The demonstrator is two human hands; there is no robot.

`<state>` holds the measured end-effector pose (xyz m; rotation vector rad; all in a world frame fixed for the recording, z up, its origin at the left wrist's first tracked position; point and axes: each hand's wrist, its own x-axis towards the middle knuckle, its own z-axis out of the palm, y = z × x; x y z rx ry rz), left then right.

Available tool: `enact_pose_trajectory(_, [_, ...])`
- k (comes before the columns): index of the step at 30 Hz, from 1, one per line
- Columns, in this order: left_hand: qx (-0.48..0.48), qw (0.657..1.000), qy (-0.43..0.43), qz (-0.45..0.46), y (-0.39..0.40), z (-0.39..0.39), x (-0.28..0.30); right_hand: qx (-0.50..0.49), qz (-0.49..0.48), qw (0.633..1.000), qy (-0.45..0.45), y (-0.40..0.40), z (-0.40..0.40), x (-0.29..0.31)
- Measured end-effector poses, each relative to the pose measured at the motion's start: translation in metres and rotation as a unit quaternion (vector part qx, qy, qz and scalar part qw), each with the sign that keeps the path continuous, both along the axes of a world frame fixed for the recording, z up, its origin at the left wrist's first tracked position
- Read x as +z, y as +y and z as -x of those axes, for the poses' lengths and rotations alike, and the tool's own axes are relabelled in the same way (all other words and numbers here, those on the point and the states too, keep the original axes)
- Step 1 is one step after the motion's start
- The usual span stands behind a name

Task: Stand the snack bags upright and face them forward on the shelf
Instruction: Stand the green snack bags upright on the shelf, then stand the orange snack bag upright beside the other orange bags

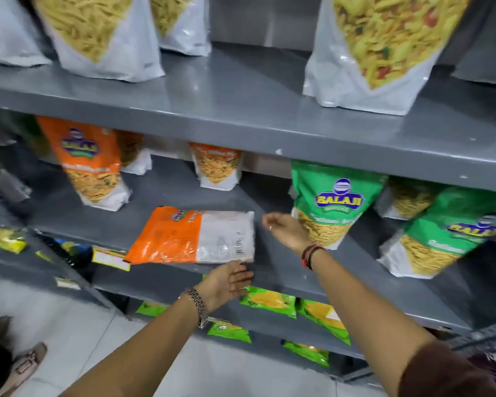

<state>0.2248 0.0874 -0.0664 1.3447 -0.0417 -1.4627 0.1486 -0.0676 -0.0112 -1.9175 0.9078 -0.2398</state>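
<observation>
An orange and white snack bag (192, 236) lies flat on the grey middle shelf (143, 222), back side up with its barcode showing, its bottom end to the right. My left hand (226, 282) is open just below the bag's lower right corner, fingertips near its edge. My right hand (287, 227) hovers just right of the bag, fingers loosely curled, holding nothing. An upright orange bag (89, 164) stands at the left. A smaller orange-topped bag (216, 167) stands further back. Two green bags (327, 202) (441, 233) stand upright at the right.
Large white pouches (98, 38) (375, 50) stand on the upper shelf (241, 104). Small green packets (269, 300) lie on the lower shelves. Yellow packets (5, 239) sit at the left. Another person's shoe (20, 368) is on the tiled floor.
</observation>
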Motion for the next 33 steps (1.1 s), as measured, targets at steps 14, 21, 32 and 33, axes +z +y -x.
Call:
enact_pose_trajectory(14, [-0.014, 1.0, -0.004, 0.026, 0.07, -0.142, -0.012, 0.057, 0.12, 0.937, 0.322, 0.035, -0.196, -0.007])
enact_pose_trajectory(21, [-0.036, 0.998, -0.04, 0.025, 0.081, -0.169, -0.017, -0.06, 0.043, 0.961, 0.265, 0.02, -0.201, -0.009])
enact_pose_trajectory(32, [0.028, 0.948, -0.264, 0.175, 0.061, -0.238, 0.049, -0.265, -0.131, 0.953, -0.07, 0.054, -0.139, 0.03])
enact_pose_trajectory(33, [0.02, 0.939, -0.294, 0.175, 0.056, -0.242, 0.059, -0.271, -0.123, 0.95, -0.095, 0.057, -0.137, 0.032])
